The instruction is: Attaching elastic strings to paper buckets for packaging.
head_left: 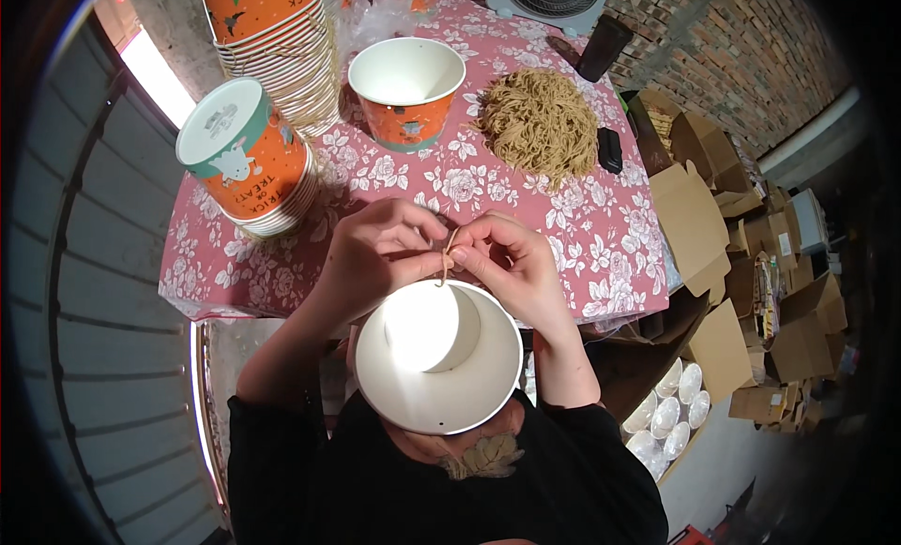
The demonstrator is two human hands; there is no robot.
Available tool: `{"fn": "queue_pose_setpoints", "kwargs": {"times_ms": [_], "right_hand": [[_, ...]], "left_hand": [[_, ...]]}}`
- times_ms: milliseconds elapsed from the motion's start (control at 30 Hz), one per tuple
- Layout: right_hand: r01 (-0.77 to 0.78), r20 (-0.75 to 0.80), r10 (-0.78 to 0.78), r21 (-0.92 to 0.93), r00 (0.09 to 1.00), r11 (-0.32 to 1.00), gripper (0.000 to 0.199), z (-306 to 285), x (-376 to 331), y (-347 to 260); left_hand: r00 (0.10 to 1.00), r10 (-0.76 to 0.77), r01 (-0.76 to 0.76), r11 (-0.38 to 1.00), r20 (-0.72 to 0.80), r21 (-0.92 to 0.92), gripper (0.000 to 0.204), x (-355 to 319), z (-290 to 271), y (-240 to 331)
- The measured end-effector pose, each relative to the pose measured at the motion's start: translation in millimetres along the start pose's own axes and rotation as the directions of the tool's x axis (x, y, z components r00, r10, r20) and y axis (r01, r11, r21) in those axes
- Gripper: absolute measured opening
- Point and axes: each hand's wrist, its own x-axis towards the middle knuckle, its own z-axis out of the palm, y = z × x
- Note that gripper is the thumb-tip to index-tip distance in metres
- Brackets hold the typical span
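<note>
White bucket point(438, 362), at lower centre, seems light and easily dented, best steadied by its rim. Right hand point(511, 262) pinches likely soft, limp cord point(446, 265) there; left hand point(389, 247) touches it, grip unclear.

Tall bucket stack point(277, 71), toward the far left of the table point(601, 296): top cut off by the picture's upper edge. Fan point(546, 1), far edge: upper part likewise cut off. White-lined bucket point(439, 390), near edge: outer wall hidden, interior partly lost in glare. Cord point(450, 240), between left hand point(389, 245) and right hand point(507, 259): partly covered by fingertips; any knot too small to tell; left grip uncertain.
</note>
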Motion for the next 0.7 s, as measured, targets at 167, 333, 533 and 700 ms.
{"fn": "queue_pose_setpoints", "kwargs": {"times_ms": [167, 333, 533, 700], "right_hand": [[-0.065, 0.043, 0.066, -0.020, 0.997, 0.998, 0.010, -1, -6, -14], [-0.065, 0.133, 0.093, -0.198, 0.987, 0.978, 0.010, -6, -9, -40], [0.183, 0.097, -0.163, -0.251, 0.982, 0.951, 0.011, -2, -13, -25], [0.094, 0.017, -0.092, -0.198, 0.996, 0.976, 0.012, 3, -17, -39]], "left_hand": [[0.892, 0.436, -0.449, 0.827, 0.118, 0.338, 0.017, 10, -6, -8], [0.897, 0.387, -0.433, 0.867, 0.214, 0.247, 0.017, 14, -15, -10], [0.901, 0.293, -0.316, 0.949, 0.321, 0.018, 0.014, 18, -17, -3], [0.937, 0.171, -0.177, 0.984, 0.304, -0.007, 0.007, 12, -13, -7]]}}
